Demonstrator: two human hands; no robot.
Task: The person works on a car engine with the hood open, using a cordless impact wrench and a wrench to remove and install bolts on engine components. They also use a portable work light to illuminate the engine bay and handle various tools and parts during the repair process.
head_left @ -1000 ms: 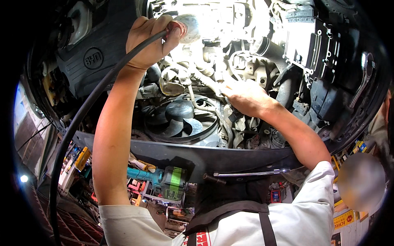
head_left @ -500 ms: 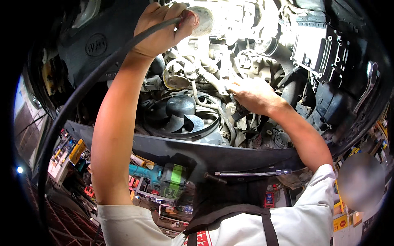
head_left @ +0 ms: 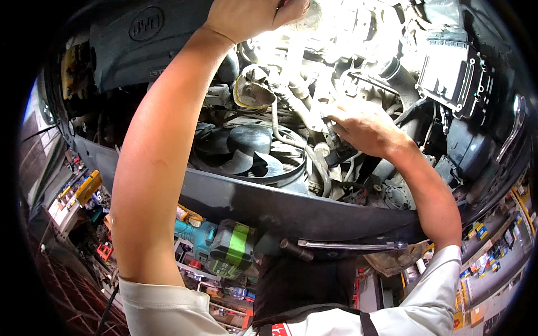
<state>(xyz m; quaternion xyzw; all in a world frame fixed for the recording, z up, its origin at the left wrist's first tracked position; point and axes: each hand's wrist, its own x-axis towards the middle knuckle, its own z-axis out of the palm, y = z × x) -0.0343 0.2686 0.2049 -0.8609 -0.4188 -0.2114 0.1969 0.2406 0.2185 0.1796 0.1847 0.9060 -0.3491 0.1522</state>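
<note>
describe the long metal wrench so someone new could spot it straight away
Start at the dark front panel that runs across the engine bay below the black radiator fan. Along its lower edge, toward the right, lies the long metal wrench. It is slim, shiny and silver, unlike the chunky teal and green power tool to its left.

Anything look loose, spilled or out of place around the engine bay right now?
One thing: a long chrome wrench lies loose on the front panel, near its edge, unsecured. Otherwise nothing stands out; no spill visible. The left hand holds a work light up high, and glare washes out the area behind the right hand.
</note>
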